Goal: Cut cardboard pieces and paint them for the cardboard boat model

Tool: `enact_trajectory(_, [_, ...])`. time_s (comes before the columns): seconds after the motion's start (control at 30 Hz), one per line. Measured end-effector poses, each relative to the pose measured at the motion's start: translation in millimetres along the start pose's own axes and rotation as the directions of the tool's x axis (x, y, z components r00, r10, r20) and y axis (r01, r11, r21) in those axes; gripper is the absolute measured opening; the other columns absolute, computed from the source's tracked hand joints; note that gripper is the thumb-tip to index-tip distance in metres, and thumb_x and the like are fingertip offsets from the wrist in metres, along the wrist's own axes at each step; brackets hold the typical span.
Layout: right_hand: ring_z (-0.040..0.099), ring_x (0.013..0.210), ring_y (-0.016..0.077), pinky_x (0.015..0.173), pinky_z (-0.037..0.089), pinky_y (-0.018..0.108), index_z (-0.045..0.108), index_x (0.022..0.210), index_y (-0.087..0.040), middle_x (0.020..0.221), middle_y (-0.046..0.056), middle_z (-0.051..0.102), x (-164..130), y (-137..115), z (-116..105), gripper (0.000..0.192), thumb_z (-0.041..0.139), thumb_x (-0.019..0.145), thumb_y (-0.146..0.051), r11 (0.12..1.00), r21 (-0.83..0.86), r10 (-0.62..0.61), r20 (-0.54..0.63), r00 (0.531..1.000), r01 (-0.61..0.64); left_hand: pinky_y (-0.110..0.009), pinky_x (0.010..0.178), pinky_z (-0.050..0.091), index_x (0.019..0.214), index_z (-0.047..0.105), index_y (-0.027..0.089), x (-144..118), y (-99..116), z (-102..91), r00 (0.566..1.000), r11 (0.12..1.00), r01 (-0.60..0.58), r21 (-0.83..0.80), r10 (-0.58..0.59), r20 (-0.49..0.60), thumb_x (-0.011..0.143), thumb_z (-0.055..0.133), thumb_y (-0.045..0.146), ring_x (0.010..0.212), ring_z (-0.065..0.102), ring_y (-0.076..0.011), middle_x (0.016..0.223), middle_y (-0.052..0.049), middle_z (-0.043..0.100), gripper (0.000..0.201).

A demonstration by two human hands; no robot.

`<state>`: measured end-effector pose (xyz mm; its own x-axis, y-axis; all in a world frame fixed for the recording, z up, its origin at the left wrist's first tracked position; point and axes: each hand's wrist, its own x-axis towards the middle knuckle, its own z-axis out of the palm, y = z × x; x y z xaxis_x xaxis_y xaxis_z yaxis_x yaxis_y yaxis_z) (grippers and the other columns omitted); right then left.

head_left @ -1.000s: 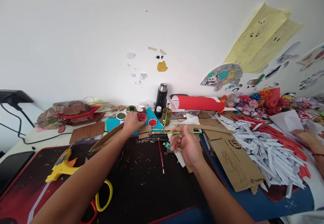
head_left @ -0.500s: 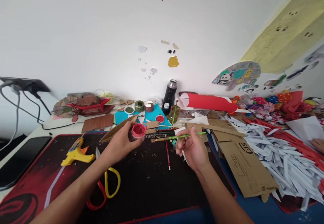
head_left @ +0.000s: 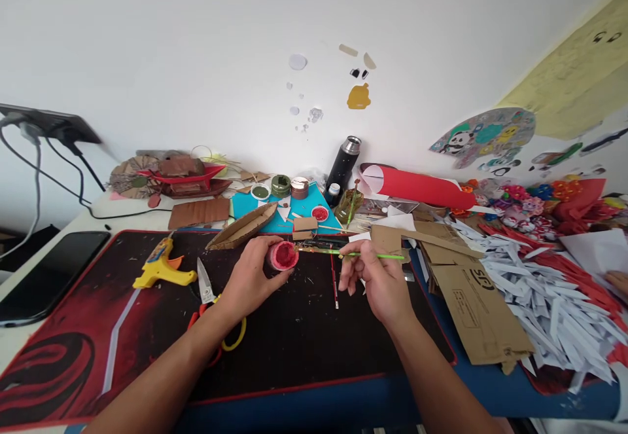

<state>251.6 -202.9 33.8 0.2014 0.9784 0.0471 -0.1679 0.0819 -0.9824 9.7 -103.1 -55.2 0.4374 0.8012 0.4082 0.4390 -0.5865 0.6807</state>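
Gripping red paint pot (head_left: 283, 256) in left hand (head_left: 250, 278) | right hand (head_left: 380, 281) pinches green brush (head_left: 350, 253)

Over the black mat (head_left: 294, 329) on the worktop, the left hand (head_left: 250, 280) grips an open pot of red paint (head_left: 282, 256), tilted toward the right hand (head_left: 380, 283). That hand pinches a green-handled brush (head_left: 358, 254), its tip at the pot's mouth. Left of the pot lie scissors (head_left: 209, 290) and a yellow glue gun (head_left: 161, 270).
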Motion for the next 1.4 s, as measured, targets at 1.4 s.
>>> enact_trajectory(1.4, [0.072, 0.067, 0.0193, 0.067, 0.052, 0.031, 0.073, 0.094, -0.024, 0.07, 0.001, 0.072, -14, 8, 33, 0.041, 0.044, 0.119, -0.04, 0.736, -0.608, -0.215, 0.206, 0.955, 0.297, -0.046, 0.102, 0.058, 0.128, 0.061, 0.028, 0, 5, -3.0, 0.999, 0.999, -0.023, 0.024, 0.022, 0.035, 0.094, 0.078, 0.04, 0.117, 0.068, -0.0308, 0.125, -0.008, 0.072, 0.04])
